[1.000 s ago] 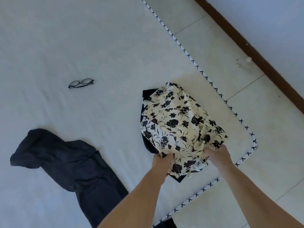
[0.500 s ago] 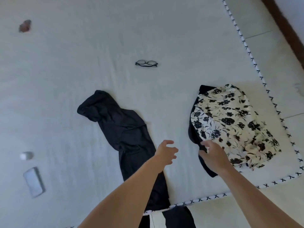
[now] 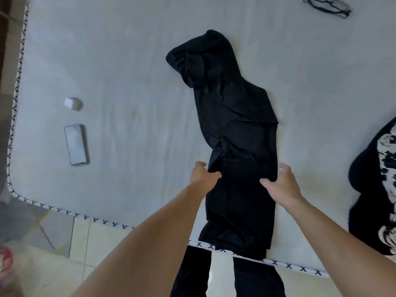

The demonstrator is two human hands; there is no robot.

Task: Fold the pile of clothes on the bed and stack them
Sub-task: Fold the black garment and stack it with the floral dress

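— How many things are on that bed (image 3: pixel 128 61) just now?

— Two lots of clothing that I can count. One long black garment (image 3: pixel 235 129) lies stretched out on the white mattress, crumpled at its far end, with its near end draped over the bed's cross-stitched trim (image 3: pixel 85 217). Then at the right edge of view there's a cream cloth printed with black flowers (image 3: pixel 389 159) lying on top of another black piece (image 3: pixel 364 172); only part of those two shows.

— Anything besides clothes?

— One pair of dark-rimmed spectacles (image 3: pixel 326 6) far up the bed, one small white rounded object (image 3: pixel 74 103) and one flat pale rectangular case (image 3: pixel 76 144) just nearer than it, both well to the left. I can't tell what the small one is.

— And the hands?

— Two bare hands, one at each side of the long black garment, about where it narrows. The left hand (image 3: pixel 203 174) is at the garment's left edge, fingers curled in and pinching the cloth. The right hand (image 3: pixel 282 183) is at the right edge with fingers spread and bent; its thumb lies on the black cloth, but whether the fingers have actually closed on the fabric, I can't tell.

— So the garment sits between them?

— Yes, flat on the bed between the two hands.
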